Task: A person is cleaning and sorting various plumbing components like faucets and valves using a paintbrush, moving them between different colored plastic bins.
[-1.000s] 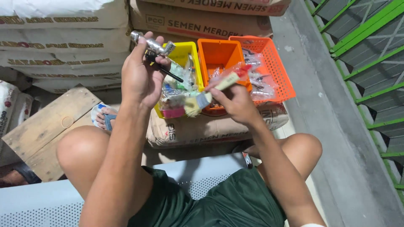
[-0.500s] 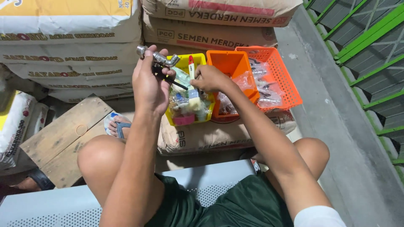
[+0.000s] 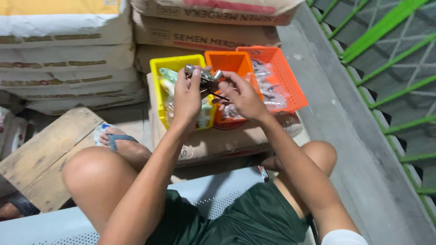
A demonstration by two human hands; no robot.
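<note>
Metal fitting (image 3: pixel 203 75) (one), two hands, three baskets

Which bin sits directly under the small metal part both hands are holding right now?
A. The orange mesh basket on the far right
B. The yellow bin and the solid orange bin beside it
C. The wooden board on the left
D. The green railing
B: the left hand and right hand pinch the small metal part above where the yellow bin meets the solid orange bin.
</note>
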